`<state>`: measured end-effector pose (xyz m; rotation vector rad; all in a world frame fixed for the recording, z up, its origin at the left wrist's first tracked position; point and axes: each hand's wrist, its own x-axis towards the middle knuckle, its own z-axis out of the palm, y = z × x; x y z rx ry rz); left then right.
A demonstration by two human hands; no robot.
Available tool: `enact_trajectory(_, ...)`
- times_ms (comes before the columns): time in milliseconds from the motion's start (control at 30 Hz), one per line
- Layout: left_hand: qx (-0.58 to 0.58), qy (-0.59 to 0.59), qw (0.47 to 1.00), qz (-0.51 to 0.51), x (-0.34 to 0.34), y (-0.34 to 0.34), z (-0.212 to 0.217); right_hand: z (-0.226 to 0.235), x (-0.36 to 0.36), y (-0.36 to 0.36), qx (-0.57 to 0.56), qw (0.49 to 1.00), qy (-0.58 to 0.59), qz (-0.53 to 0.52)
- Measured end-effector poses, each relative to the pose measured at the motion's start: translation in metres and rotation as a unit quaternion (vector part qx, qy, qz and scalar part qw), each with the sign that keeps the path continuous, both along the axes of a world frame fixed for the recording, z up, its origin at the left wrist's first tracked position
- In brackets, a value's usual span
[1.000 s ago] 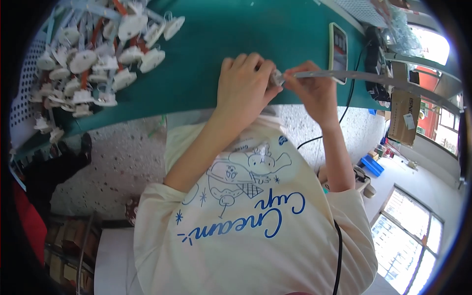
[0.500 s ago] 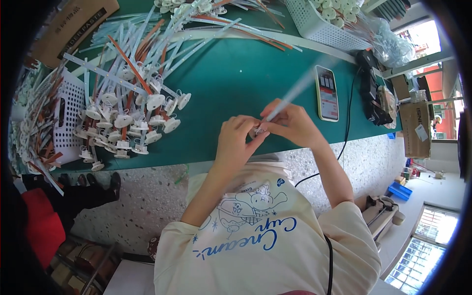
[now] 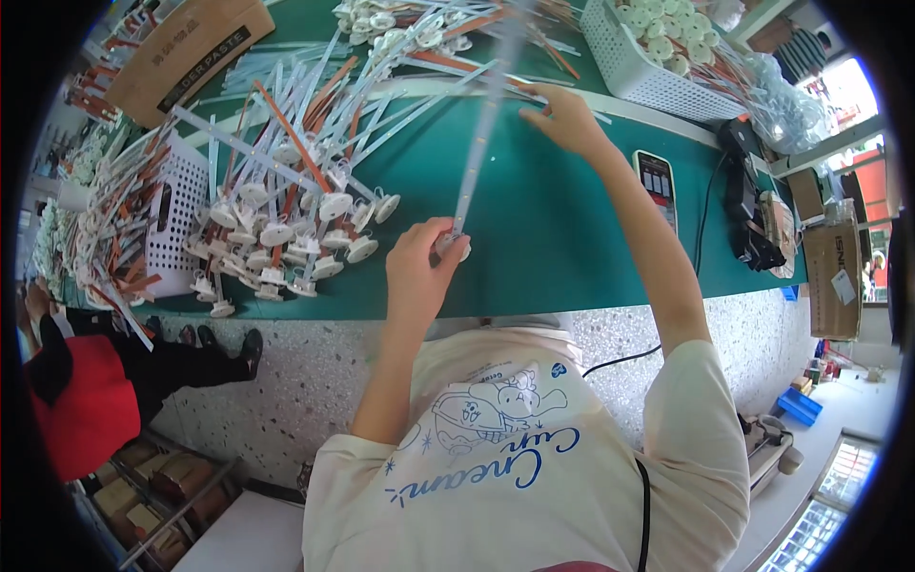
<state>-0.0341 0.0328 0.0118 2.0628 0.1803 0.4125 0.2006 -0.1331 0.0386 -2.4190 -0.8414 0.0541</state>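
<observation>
My left hand (image 3: 421, 265) is closed, pinching an LED strip (image 3: 474, 157) by its lower end near the table's front edge. The strip is pale, dotted with small lights, and points up and away, its far end blurred. A white round piece (image 3: 461, 250), partly hidden by my fingers, shows at the strip's lower end. Farther out on the right, my right hand (image 3: 567, 119) has its index finger stretched out and thumb apart, nothing visible between them. Its fingertips are nearest the far pile of loose strips (image 3: 453, 62); whether they touch one I cannot tell.
A heap of strips with white round bases (image 3: 276, 234) lies left, beside a white perforated basket (image 3: 176, 224). Another basket (image 3: 658, 91) of round pieces stands far right, near a phone (image 3: 656, 186) and a black device (image 3: 748, 200). A person in red (image 3: 91, 400) is at left.
My right hand has left the small piece at my left hand and moved far out over the table. The strip now stands more upright in my left hand, which has shifted slightly left.
</observation>
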Motion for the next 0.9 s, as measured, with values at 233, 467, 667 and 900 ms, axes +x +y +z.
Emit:
enact_trajectory(233,0.055,-0.056,0.996,0.038,0.007,-0.011,-0.007,0.042,-0.112,0.014,0.149,0.886,0.376,0.227)
enact_trajectory(467,0.035,-0.059,0.997,0.048,0.004,-0.009,-0.01,0.037,-0.136,0.027,0.113,0.958,0.125,0.233)
enact_trajectory(667,0.047,-0.075,0.996,0.006,-0.001,-0.007,-0.012,0.026,-0.146,0.027,0.122,0.965,0.084,0.217)
enact_trajectory(900,0.067,-0.067,0.995,-0.01,-0.002,-0.007,-0.015,0.021,-0.143,0.029,0.117,0.969,0.058,0.209)
